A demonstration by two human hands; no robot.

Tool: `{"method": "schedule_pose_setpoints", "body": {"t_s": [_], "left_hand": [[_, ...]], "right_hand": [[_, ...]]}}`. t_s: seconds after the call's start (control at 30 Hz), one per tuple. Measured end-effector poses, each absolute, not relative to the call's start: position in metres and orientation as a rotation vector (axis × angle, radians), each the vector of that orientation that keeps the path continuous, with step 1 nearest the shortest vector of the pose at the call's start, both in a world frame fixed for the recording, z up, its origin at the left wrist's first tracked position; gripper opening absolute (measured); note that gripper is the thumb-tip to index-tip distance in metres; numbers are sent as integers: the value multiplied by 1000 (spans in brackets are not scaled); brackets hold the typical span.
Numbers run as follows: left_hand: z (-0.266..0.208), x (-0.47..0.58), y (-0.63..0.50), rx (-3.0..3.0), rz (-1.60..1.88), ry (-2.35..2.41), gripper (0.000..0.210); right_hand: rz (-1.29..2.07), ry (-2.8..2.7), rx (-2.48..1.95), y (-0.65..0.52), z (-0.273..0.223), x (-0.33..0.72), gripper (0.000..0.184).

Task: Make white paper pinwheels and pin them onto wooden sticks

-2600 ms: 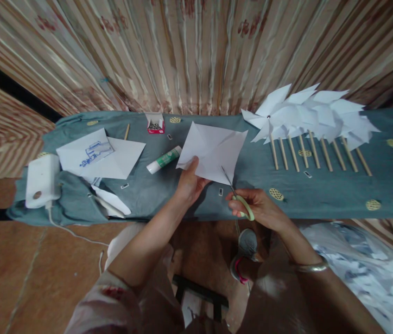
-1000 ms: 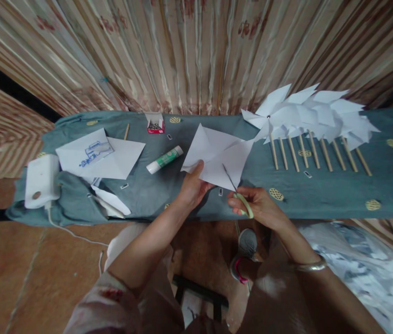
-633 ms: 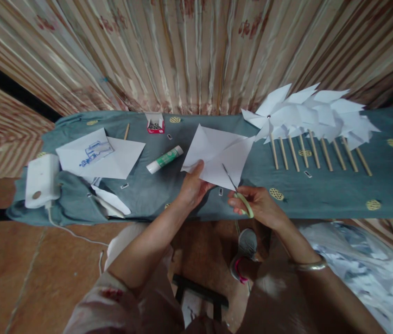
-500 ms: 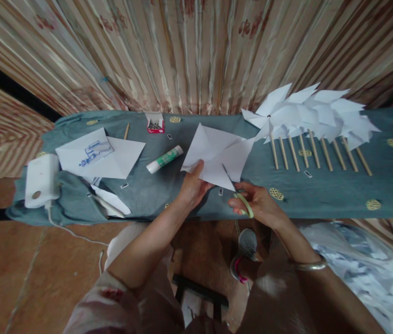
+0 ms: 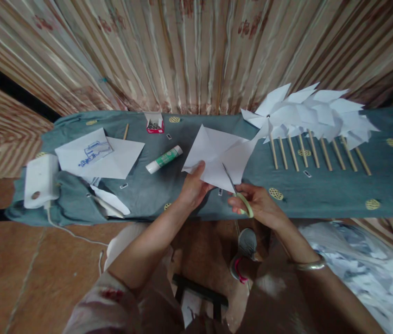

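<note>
Pale-green-handled scissors (image 5: 240,196), gripped in the right hand (image 5: 257,202); long axis slanting, visible blade pointing far left across a creased white paper sheet (image 5: 213,148), centre, at the tabletop (image 5: 321,199). Left hand (image 5: 194,188), apart from the right, pinching the sheet's near edge. Glue stick (image 5: 164,159), left of sheet: axis near-left to far-right, green label, lettering illegible.

Your left forearm (image 5: 148,241) reaches in from the near left, slanting far and rightward, with your left hand (image 5: 193,188) pinching, thumb on top and the other fingers tucked beneath. Your right forearm (image 5: 332,287) comes from the near right, slanting far and leftward; your right hand (image 5: 261,204) curls in a grip, near the left hand but apart from it.
</note>
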State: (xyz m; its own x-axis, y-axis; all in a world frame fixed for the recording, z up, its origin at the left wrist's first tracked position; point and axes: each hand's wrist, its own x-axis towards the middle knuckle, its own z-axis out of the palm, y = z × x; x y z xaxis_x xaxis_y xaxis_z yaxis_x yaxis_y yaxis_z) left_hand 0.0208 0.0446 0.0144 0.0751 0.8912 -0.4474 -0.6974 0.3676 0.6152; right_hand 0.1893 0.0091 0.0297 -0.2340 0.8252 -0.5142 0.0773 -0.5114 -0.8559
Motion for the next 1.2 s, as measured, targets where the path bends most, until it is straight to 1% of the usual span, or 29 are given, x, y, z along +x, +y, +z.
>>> {"method": "schedule_pose_setpoints", "body": {"t_s": [0.27, 0.53, 0.8, 1.2], "left_hand": [[16, 21, 44, 244, 1219, 885, 20], [16, 20, 44, 243, 1213, 885, 27], [19, 21, 45, 227, 1227, 877, 18], [21, 22, 46, 250, 1242, 882, 18]], "right_hand": [[1780, -1047, -1500, 9, 30, 185, 54], [1731, -1143, -1495, 9, 29, 184, 55], [1731, -1129, -1501, 9, 30, 181, 53], [1757, -1180, -1509, 8, 29, 185, 51]]}}
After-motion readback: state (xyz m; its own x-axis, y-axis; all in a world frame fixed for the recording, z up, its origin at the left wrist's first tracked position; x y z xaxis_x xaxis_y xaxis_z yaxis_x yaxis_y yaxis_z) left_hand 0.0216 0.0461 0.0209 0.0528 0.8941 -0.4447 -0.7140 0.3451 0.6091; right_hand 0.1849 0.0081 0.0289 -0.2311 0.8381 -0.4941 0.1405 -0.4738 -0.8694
